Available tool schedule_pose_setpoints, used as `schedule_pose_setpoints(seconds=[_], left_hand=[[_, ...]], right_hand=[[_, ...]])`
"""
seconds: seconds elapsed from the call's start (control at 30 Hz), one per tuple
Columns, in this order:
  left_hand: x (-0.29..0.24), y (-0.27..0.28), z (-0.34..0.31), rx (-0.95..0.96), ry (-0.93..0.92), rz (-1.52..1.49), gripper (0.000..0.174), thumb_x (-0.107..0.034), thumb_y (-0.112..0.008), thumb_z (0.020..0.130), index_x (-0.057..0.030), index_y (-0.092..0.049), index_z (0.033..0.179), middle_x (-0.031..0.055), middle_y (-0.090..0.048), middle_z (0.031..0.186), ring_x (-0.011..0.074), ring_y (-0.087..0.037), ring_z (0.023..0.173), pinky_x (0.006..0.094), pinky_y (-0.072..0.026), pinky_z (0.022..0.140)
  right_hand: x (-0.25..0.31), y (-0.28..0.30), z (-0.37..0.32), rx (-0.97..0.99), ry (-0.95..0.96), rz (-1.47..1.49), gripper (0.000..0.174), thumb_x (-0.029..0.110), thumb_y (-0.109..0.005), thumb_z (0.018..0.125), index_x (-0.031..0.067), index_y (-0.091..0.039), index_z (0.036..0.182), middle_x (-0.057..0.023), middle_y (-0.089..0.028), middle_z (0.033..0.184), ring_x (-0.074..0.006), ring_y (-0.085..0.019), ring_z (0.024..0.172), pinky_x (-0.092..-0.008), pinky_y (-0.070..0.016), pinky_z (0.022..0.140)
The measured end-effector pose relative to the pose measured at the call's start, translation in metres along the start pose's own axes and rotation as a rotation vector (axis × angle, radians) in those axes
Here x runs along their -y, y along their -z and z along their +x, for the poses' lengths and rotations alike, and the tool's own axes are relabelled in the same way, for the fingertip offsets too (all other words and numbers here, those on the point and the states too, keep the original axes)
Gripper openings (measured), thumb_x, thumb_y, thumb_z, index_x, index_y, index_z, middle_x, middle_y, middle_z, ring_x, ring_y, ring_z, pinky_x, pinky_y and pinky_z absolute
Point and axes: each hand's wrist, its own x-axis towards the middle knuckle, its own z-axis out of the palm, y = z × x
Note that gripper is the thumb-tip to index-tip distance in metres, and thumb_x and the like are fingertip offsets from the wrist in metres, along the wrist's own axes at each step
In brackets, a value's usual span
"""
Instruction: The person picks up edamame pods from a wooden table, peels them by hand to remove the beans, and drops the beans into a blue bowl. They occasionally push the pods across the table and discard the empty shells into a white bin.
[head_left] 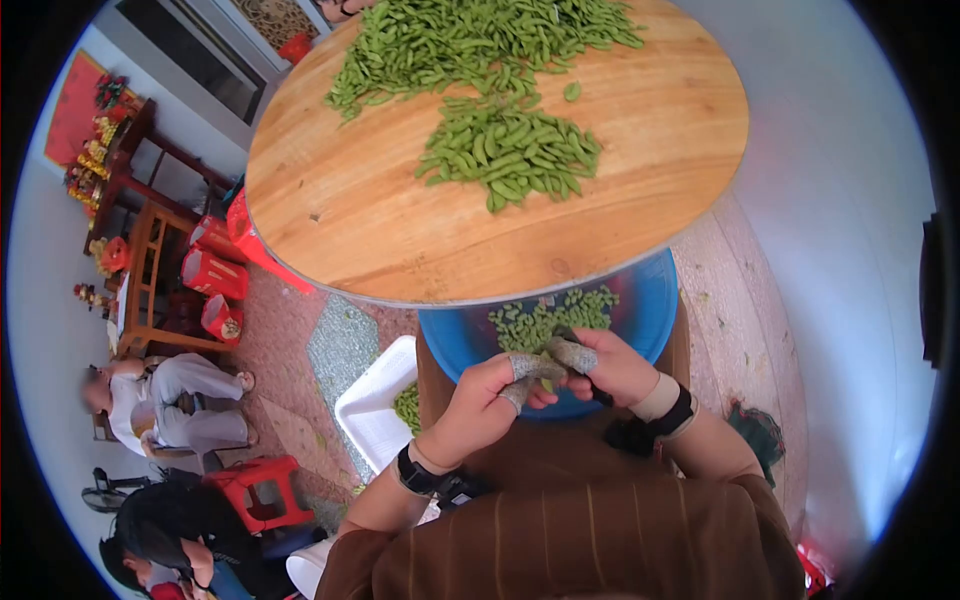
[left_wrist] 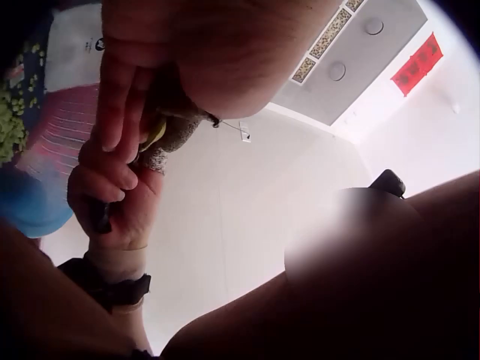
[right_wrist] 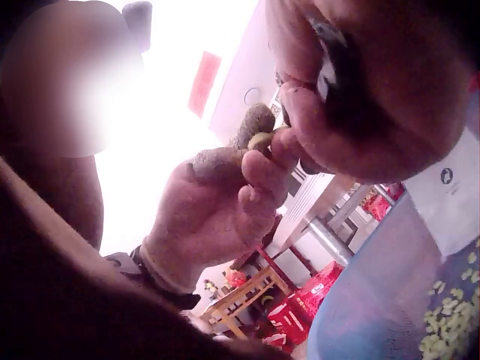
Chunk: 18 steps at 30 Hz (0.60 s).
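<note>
My left hand [head_left: 478, 398], with grey covers on thumb and finger, pinches a green soybean pod [right_wrist: 259, 141] at its fingertips. Right against it is my right hand [head_left: 622, 372], also with a grey-covered finger, its fingers curled round a slim black tool [left_wrist: 100, 216]; I cannot tell its kind. Both hands meet over the near rim of a blue basin [head_left: 650, 305], which holds loose shelled green beans [head_left: 540, 322]. Beyond the basin, a small heap of pods [head_left: 510, 152] lies on the round wooden tabletop [head_left: 350, 225].
A larger pile of pods [head_left: 470, 45] covers the far part of the tabletop, whose near edge overhangs the basin. To the left on the floor stands a white basket [head_left: 365, 412] with some pods inside. A red stool [head_left: 260, 490] and two seated people are farther left.
</note>
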Motion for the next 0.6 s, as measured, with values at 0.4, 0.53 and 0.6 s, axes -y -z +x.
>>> schedule_pose_setpoints(seconds=[0.4,0.53,0.6], left_hand=[[-0.004,-0.003,0.014,0.054,0.280,-0.591,0.022,-0.010,-0.046,0.096,-0.0006,-0.054,0.115,0.0130,-0.062,0.101,0.0193,-0.064,0.082,0.0269,-0.0507,0.067],[0.007,0.005,0.017,0.228,0.418,-0.876,0.021,-0.018,-0.051,0.096,-0.0030,-0.055,0.109,0.0086,-0.064,0.090,0.0154,-0.061,0.071,0.0252,-0.0470,0.058],[0.010,0.005,0.019,0.107,0.368,-0.731,0.020,-0.016,-0.051,0.096,-0.0027,-0.055,0.109,0.0068,-0.063,0.088,0.0131,-0.059,0.069,0.0241,-0.0458,0.057]], right_hand=[[0.015,-0.006,-0.020,-0.152,0.287,-0.177,0.013,0.016,-0.061,0.090,0.0041,-0.062,0.095,0.0030,-0.056,0.069,-0.0031,-0.046,0.054,-0.0188,-0.0348,0.047],[0.004,0.003,-0.017,-0.148,0.360,-0.267,0.018,0.018,-0.060,0.091,0.0037,-0.060,0.102,0.0027,-0.058,0.071,-0.0032,-0.047,0.054,-0.0193,-0.0366,0.047],[0.009,0.000,-0.017,-0.162,0.304,-0.285,0.020,0.018,-0.058,0.092,0.0036,-0.058,0.106,0.0021,-0.059,0.073,-0.0037,-0.048,0.053,-0.0202,-0.0385,0.047]])
